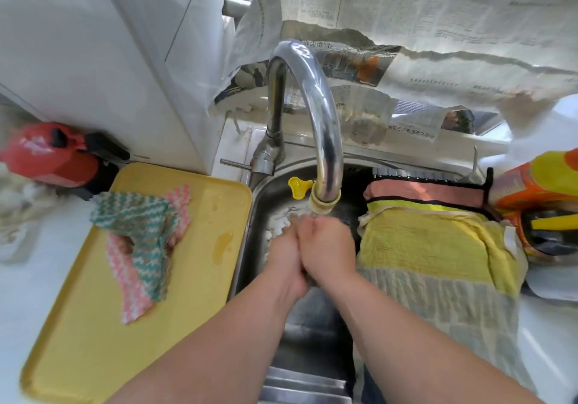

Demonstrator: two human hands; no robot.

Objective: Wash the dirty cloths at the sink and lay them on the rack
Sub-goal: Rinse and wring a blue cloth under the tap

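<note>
My left hand [286,258] and my right hand [328,247] are pressed together over the steel sink [261,203], right under the tap's yellow nozzle [323,201], with water running on them. Motion blur hides whether anything is between the palms. A green zigzag cloth [140,215] and a pink zigzag cloth [125,275] lie crumpled on the yellow tray [93,341] to the left. On the black rack [486,184] across the sink's right side lie a pink cloth [422,192], a yellow cloth [428,247] and a grey striped cloth [438,303].
The chrome tap [316,97] arches above my hands, its lever [234,164] pointing left. A red kettle [50,156] stands at the back left. Newspaper [438,28] covers the wall behind. An orange and yellow item [538,190] sits at the right. Drops of liquid [223,242] lie on the tray.
</note>
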